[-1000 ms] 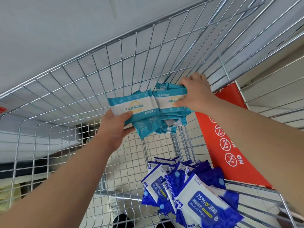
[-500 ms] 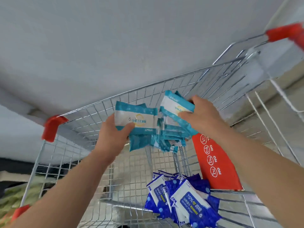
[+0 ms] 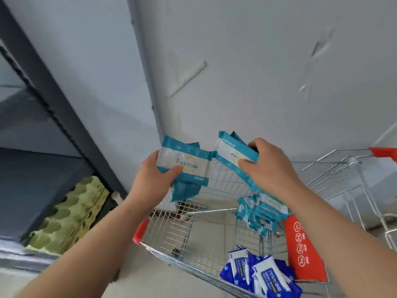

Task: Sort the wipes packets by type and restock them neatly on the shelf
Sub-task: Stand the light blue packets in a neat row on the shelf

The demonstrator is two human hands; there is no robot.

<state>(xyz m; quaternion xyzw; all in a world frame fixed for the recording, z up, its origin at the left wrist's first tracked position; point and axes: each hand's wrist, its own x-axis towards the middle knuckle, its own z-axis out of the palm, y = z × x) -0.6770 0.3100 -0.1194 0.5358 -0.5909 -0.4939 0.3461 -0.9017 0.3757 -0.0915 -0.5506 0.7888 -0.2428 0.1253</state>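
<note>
Nearest: dark blue-and-white alcohol wipes packets (image 3: 261,276) heaped in the near right corner of the wire shopping cart (image 3: 169,229), just beside its red seat flap (image 3: 305,250) (prohibition symbols printed on it). Above the cart, both hands are raised. Left hand (image 3: 153,179): fingers and thumb curled round a small stack of teal wipes packets (image 3: 184,163), thumb across the front face, more teal packets hanging below the grip. Right hand (image 3: 270,166): thumb and fingers clamped on the top of a second teal bunch (image 3: 233,152), which is tilted and trails down to a dangling cluster over the cart's basket. The two bunches nearly meet at their upper corners; contact cannot be told. Left of the cart: dark metal shelf (image 3: 53,108), with greenish egg trays (image 3: 68,214) stacked on a low level. Behind all: pale grey wall (image 3: 268,61).
</note>
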